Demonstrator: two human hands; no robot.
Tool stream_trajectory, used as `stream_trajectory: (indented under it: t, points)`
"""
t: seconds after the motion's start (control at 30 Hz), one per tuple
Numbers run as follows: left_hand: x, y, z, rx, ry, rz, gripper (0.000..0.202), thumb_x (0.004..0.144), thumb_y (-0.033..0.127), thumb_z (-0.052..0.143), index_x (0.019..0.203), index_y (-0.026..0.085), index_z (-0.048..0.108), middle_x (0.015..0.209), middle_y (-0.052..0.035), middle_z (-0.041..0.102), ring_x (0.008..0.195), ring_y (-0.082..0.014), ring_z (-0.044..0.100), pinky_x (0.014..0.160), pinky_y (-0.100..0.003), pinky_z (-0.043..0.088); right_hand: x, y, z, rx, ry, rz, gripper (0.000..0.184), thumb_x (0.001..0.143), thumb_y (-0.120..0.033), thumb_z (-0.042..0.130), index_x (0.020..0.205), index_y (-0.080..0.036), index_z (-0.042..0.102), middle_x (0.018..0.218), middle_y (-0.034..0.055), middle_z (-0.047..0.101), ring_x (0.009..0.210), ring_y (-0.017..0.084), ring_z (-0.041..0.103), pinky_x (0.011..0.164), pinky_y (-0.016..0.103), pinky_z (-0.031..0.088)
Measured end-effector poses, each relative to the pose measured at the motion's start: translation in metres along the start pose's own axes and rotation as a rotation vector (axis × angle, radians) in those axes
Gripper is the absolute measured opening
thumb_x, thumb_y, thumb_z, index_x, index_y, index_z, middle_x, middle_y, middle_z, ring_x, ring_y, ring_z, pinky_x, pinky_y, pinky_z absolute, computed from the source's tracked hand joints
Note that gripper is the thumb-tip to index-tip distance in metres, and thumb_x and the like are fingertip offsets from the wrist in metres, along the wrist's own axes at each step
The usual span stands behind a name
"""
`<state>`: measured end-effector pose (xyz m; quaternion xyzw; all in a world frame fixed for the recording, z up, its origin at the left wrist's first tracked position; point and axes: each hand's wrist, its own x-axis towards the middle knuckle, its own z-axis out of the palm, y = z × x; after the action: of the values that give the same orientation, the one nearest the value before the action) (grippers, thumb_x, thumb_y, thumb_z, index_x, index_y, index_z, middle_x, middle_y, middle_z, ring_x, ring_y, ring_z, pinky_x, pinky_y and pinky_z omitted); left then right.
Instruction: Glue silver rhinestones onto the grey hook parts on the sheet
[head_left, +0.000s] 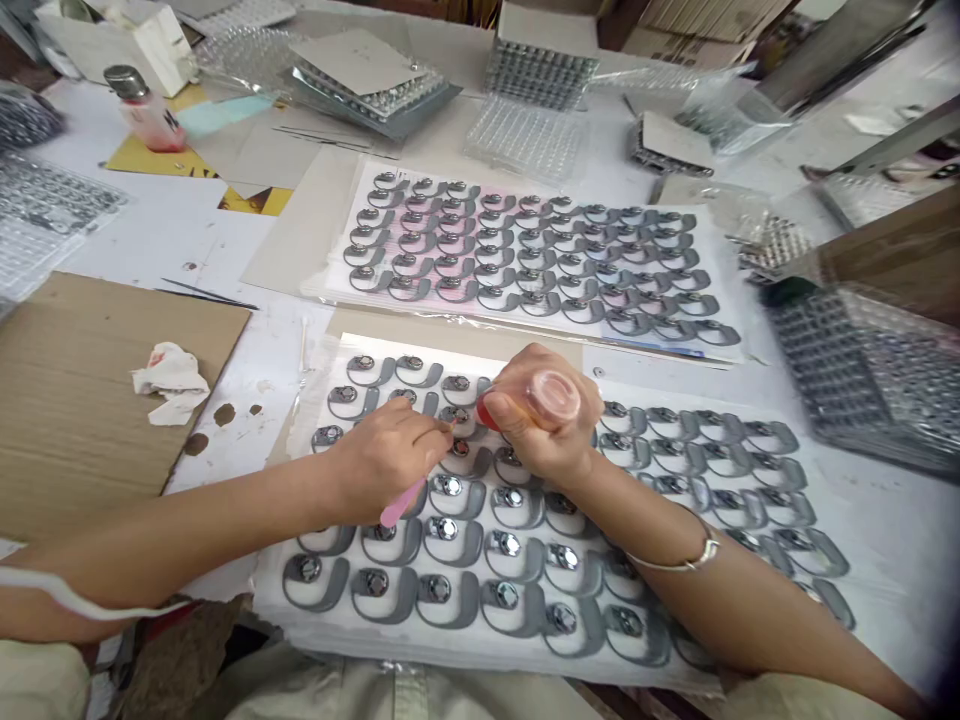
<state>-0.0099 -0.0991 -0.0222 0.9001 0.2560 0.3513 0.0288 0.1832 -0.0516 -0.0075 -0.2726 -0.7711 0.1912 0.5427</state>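
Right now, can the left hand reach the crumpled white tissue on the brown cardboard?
Probably yes: nothing stands between the left hand and the crumpled white tissue, though that hand grips a pink stick.

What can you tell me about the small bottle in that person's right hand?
The small bottle looks like clear, pink-tinted plastic, round, its flat base turned toward the camera. Its red tip points at the left hand, which holds a pink stick. The right hand grips it, fingers closed round its body, tipped sideways over the near rows of grey curved pieces. Its contents cannot be told.
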Motion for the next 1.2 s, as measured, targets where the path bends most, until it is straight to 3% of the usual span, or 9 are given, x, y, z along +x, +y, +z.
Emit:
stream_trajectory:
  t: [0.37, 0.57, 0.87, 1.03, 1.2]
  points:
    - [0.004, -0.007, -0.012, -0.323, -0.116, -0.270, 0.013, 0.091, 0.012, 0.050, 0.095, 0.014, 0.062, 0.089, -0.0053, 0.073, 0.080, -0.0171, 0.069, 0.076, -0.029, 0.052, -0.001, -0.001, 0.002, 0.042, 0.002, 0.037, 0.010, 0.083, -0.018, 0.067, 0.076, -0.019, 0.059, 0.064, 0.0011, 0.058, 0.059, 0.014, 0.052, 0.053, 0.031, 0.043]
    - [0.006, -0.011, -0.015, -0.376, -0.157, -0.386, 0.015, 0.091, 0.016, 0.052, 0.090, 0.014, 0.066, 0.084, -0.0044, 0.073, 0.076, -0.0179, 0.068, 0.072, -0.028, 0.052, -0.003, 0.000, 0.003, 0.041, 0.000, 0.047, 0.011, 0.084, -0.017, 0.065, 0.076, -0.019, 0.058, 0.066, 0.0003, 0.058, 0.061, 0.014, 0.052, 0.053, 0.030, 0.043]
    - [0.005, -0.018, -0.013, -0.488, -0.106, -0.586, 0.011, 0.085, 0.019, 0.063, 0.088, 0.015, 0.072, 0.083, -0.0050, 0.074, 0.073, -0.0171, 0.070, 0.063, -0.024, 0.053, -0.004, 0.000, 0.004, 0.036, 0.008, 0.028, 0.013, 0.085, -0.017, 0.063, 0.073, -0.019, 0.058, 0.067, 0.0000, 0.059, 0.063, 0.013, 0.052, 0.056, 0.031, 0.043]
    - [0.006, -0.018, -0.021, -0.459, -0.060, -0.584, 0.013, 0.085, 0.021, 0.063, 0.088, 0.013, 0.073, 0.079, -0.0057, 0.074, 0.067, -0.0160, 0.068, 0.060, -0.024, 0.051, -0.003, 0.000, 0.004, 0.024, 0.010, 0.013, 0.013, 0.086, -0.017, 0.062, 0.074, -0.020, 0.059, 0.068, 0.0004, 0.060, 0.062, 0.014, 0.053, 0.055, 0.032, 0.044]
    - [0.006, -0.017, -0.022, -0.413, -0.108, -0.538, 0.013, 0.085, 0.020, 0.062, 0.085, 0.013, 0.072, 0.076, -0.0057, 0.073, 0.066, -0.0164, 0.067, 0.058, -0.023, 0.050, -0.004, 0.001, 0.005, 0.025, 0.012, 0.023, 0.012, 0.086, -0.018, 0.062, 0.074, -0.021, 0.060, 0.066, 0.0008, 0.061, 0.061, 0.015, 0.055, 0.055, 0.032, 0.045]
